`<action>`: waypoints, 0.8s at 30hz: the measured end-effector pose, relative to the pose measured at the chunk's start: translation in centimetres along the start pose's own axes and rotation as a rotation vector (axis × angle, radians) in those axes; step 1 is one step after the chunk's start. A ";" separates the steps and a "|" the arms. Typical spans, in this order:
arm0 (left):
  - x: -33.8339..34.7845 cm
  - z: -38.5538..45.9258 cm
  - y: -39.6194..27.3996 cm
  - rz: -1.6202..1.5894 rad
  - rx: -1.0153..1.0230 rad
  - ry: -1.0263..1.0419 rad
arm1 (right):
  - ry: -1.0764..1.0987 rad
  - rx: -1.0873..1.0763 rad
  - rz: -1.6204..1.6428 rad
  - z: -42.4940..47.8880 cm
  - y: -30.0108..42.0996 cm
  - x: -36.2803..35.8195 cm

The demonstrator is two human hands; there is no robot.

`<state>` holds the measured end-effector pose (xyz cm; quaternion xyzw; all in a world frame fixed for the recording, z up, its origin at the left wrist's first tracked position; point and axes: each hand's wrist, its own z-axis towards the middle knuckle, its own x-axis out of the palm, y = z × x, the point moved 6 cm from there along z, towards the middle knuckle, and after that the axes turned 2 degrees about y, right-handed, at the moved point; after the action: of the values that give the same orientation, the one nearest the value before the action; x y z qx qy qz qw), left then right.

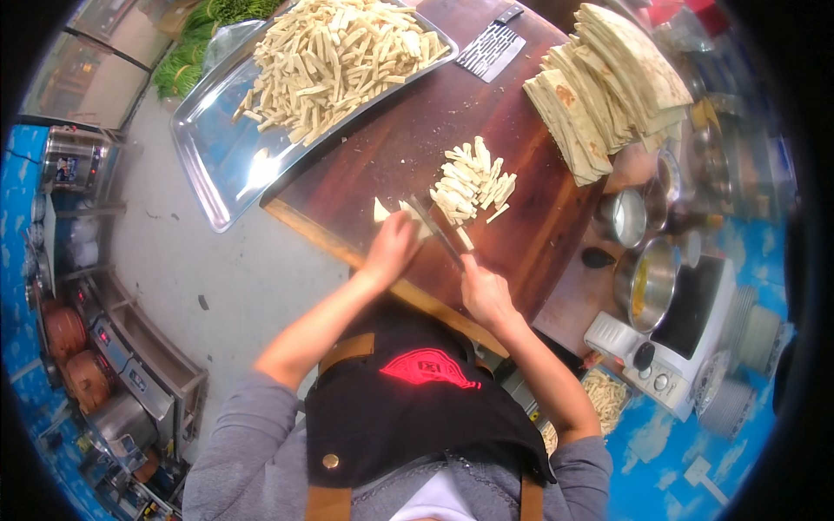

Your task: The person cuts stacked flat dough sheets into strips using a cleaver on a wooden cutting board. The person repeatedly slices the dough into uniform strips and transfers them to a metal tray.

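My right hand [485, 293] grips the handle of a knife [438, 231], its blade pointing away from me and to the left. With bent fingers, my left hand [394, 247] presses a piece of flatbread [418, 223] to the wooden cutting board [391, 156], just left of the blade. A small pale corner of flatbread [380, 210] shows beyond the left fingers. On the blade's other side lies a loose heap of cut flatbread strips [474, 182]. Farther right stands a tall stack of flatbread sheets [606, 98].
A metal tray [208, 163] piled with cut strips [339, 65] overlaps the board's far left. A cleaver [492, 52] lies at the far edge. Metal bowls [651, 286] and a microwave oven [697, 312] stand to the right. Green vegetables [189, 65] lie beyond the tray.
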<state>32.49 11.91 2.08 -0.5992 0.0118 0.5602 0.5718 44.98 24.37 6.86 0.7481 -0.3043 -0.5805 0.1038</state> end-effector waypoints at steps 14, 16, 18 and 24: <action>-0.7 1.1 1.1 -0.088 0.197 0.069 | 0.140 -0.013 -0.137 0.5 3.3 -3.0; -0.5 0.8 1.3 -0.104 0.183 0.060 | 0.220 -0.004 -0.168 0.7 3.5 -2.8; -0.2 0.6 1.5 -0.142 0.176 0.053 | 0.296 0.009 -0.192 0.9 3.5 -2.4; 0.3 0.1 1.6 -0.146 0.179 0.021 | 0.089 -0.020 -0.164 5.5 3.3 1.3</action>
<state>31.46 11.62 0.82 -0.5508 0.0242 0.5072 0.6624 38.96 22.12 5.84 0.7945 -0.2312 -0.5563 0.0770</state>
